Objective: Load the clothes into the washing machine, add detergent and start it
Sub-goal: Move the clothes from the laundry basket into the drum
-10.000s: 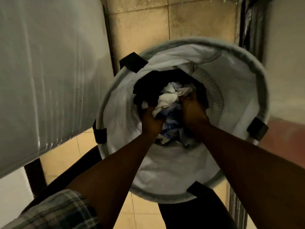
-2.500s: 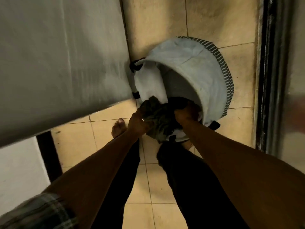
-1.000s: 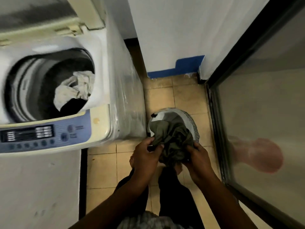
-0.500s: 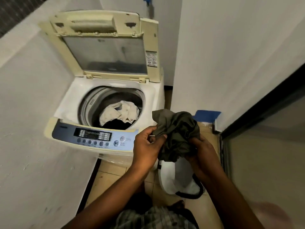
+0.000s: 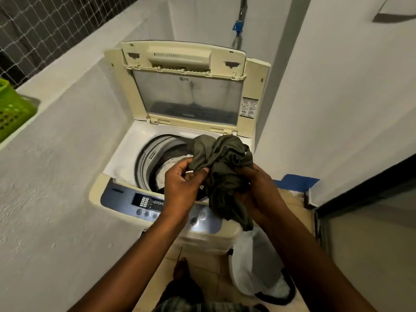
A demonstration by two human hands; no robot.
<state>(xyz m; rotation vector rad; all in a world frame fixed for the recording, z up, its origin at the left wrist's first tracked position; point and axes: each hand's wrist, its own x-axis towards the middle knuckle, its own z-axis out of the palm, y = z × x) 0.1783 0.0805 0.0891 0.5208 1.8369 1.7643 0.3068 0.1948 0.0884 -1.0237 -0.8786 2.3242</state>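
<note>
both hands, left hand (image 5: 180,185) and right hand (image 5: 258,190), clutch one crumpled olive-green garment (image 5: 222,167) of soft matte cloth, fingers curled into its folds, above the round drum of the cream plastic washing machine (image 5: 126,167), lid (image 5: 186,91) upright; pale cloth (image 5: 166,170) lies inside; one white fabric hamper (image 5: 254,262) stands beside it.

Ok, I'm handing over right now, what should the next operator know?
Left hand and right hand: both grip the olive garment, bunched above the washing machine.
Done: lid up; white clothes lie in the drum.
Laundry basket on the floor, right of the machine; no clothes show inside.
To do: drop the garment in, add detergent (none in view), start.
</note>
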